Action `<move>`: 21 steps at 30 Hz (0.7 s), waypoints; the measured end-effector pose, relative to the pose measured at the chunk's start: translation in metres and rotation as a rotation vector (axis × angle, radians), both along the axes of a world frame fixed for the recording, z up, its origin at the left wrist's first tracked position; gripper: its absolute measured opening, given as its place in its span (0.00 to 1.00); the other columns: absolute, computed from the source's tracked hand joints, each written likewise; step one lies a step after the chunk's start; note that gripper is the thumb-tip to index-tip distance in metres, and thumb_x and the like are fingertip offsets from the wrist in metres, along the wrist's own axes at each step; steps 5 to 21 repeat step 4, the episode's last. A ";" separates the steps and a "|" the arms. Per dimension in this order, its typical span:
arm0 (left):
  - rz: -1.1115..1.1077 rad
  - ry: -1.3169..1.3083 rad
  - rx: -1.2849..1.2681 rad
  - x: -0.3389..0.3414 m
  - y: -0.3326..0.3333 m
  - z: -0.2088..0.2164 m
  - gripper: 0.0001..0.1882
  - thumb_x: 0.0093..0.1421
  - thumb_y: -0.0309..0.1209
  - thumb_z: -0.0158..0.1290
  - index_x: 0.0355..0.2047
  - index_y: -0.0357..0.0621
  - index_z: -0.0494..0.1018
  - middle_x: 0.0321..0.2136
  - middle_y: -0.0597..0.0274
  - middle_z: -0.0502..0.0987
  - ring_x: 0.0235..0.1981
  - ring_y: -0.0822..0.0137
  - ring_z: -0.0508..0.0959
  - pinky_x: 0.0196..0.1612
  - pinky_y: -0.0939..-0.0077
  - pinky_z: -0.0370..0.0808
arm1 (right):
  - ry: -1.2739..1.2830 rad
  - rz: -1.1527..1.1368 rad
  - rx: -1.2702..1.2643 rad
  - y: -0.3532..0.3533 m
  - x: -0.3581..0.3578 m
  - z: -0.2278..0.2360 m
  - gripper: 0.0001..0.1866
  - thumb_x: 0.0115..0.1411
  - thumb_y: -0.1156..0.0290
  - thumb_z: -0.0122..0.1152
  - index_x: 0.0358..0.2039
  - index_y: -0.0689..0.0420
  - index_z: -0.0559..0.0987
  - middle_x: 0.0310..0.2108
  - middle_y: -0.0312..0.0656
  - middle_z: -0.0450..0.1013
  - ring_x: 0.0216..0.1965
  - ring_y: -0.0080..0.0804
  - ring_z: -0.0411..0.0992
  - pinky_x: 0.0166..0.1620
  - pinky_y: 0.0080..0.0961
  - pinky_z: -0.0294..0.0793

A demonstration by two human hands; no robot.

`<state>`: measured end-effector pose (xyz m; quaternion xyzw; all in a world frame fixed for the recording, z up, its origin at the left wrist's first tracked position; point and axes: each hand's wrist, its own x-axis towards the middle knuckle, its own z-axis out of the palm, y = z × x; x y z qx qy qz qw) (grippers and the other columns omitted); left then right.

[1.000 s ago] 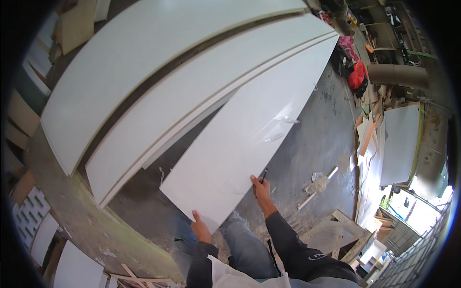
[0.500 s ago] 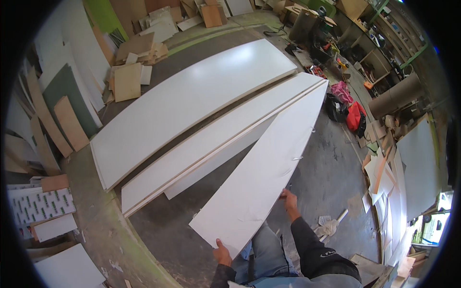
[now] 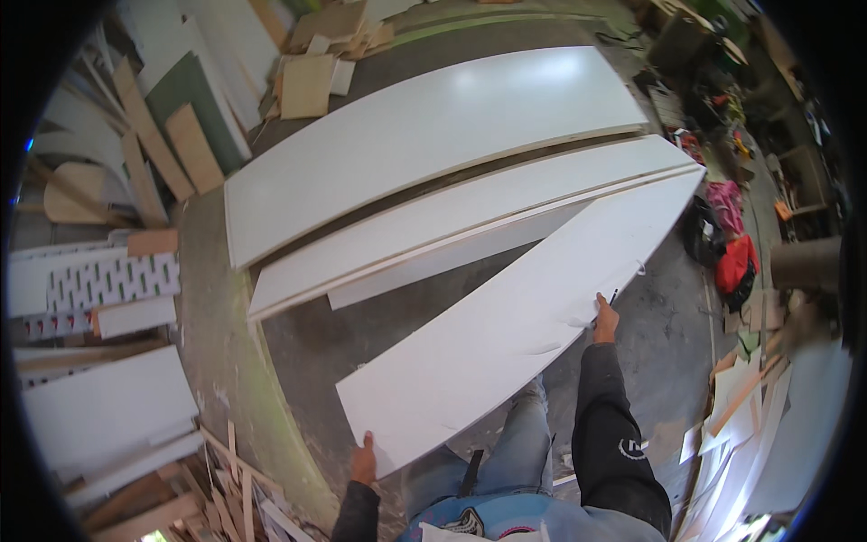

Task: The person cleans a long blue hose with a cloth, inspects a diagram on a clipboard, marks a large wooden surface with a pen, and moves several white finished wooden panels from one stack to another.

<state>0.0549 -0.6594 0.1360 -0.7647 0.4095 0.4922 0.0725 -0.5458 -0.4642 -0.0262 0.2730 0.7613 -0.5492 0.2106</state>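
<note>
A long white panel (image 3: pixel 488 334) slants from near my lap up to the far right. My left hand (image 3: pixel 364 462) is closed on its near-left end, thumb on the top face and the other fingers hidden below. Farther along the near edge, my right hand (image 3: pixel 606 320) grips the same panel. A thin dark stick-like thing (image 3: pixel 614 296) shows at the right fingers, too small to name. The panel's far end meets the tip of a narrow white board stack (image 3: pixel 470 210). Beyond that lies a wider white panel (image 3: pixel 442 135).
Wood sheets and offcuts (image 3: pixel 194 149) lean at the left. White boards (image 3: pixel 108 397) and wooden strips (image 3: pixel 230 479) lie at the lower left. Red and black bags (image 3: pixel 737 269) sit at the right, near scattered offcuts (image 3: pixel 745 397). Under the boards is a grey floor (image 3: pixel 312 361).
My view has shifted and turned. The held panel now lies at a flatter slant across the picture, and my right hand grips farther along its edge. My left hand keeps its hold on the near end.
</note>
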 end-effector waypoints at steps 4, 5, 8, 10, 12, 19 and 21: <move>-0.016 -0.081 -0.087 -0.016 0.008 0.012 0.37 0.59 0.56 0.45 0.50 0.28 0.66 0.44 0.45 0.73 0.45 0.59 0.72 0.48 0.68 0.67 | -0.008 0.021 -0.216 0.009 -0.024 -0.015 0.26 0.49 0.61 0.67 0.38 0.74 0.74 0.33 0.47 0.74 0.32 0.36 0.73 0.39 0.28 0.71; -0.016 -0.081 -0.087 -0.016 0.008 0.012 0.37 0.59 0.56 0.45 0.50 0.28 0.66 0.44 0.45 0.73 0.45 0.59 0.72 0.48 0.68 0.67 | -0.008 0.021 -0.216 0.009 -0.024 -0.015 0.26 0.49 0.61 0.67 0.38 0.74 0.74 0.33 0.47 0.74 0.32 0.36 0.73 0.39 0.28 0.71; -0.016 -0.081 -0.087 -0.016 0.008 0.012 0.37 0.59 0.56 0.45 0.50 0.28 0.66 0.44 0.45 0.73 0.45 0.59 0.72 0.48 0.68 0.67 | -0.008 0.021 -0.216 0.009 -0.024 -0.015 0.26 0.49 0.61 0.67 0.38 0.74 0.74 0.33 0.47 0.74 0.32 0.36 0.73 0.39 0.28 0.71; -0.016 -0.081 -0.087 -0.016 0.008 0.012 0.37 0.59 0.56 0.45 0.50 0.28 0.66 0.44 0.45 0.73 0.45 0.59 0.72 0.48 0.68 0.67 | -0.008 0.021 -0.216 0.009 -0.024 -0.015 0.26 0.49 0.61 0.67 0.38 0.74 0.74 0.33 0.47 0.74 0.32 0.36 0.73 0.39 0.28 0.71; -0.016 -0.081 -0.087 -0.016 0.008 0.012 0.37 0.59 0.56 0.45 0.50 0.28 0.66 0.44 0.45 0.73 0.45 0.59 0.72 0.48 0.68 0.67 | -0.008 0.021 -0.216 0.009 -0.024 -0.015 0.26 0.49 0.61 0.67 0.38 0.74 0.74 0.33 0.47 0.74 0.32 0.36 0.73 0.39 0.28 0.71; -0.016 -0.081 -0.087 -0.016 0.008 0.012 0.37 0.59 0.56 0.45 0.50 0.28 0.66 0.44 0.45 0.73 0.45 0.59 0.72 0.48 0.68 0.67 | -0.008 0.021 -0.216 0.009 -0.024 -0.015 0.26 0.49 0.61 0.67 0.38 0.74 0.74 0.33 0.47 0.74 0.32 0.36 0.73 0.39 0.28 0.71; -0.016 -0.081 -0.087 -0.016 0.008 0.012 0.37 0.59 0.56 0.45 0.50 0.28 0.66 0.44 0.45 0.73 0.45 0.59 0.72 0.48 0.68 0.67 | -0.008 0.021 -0.216 0.009 -0.024 -0.015 0.26 0.49 0.61 0.67 0.38 0.74 0.74 0.33 0.47 0.74 0.32 0.36 0.73 0.39 0.28 0.71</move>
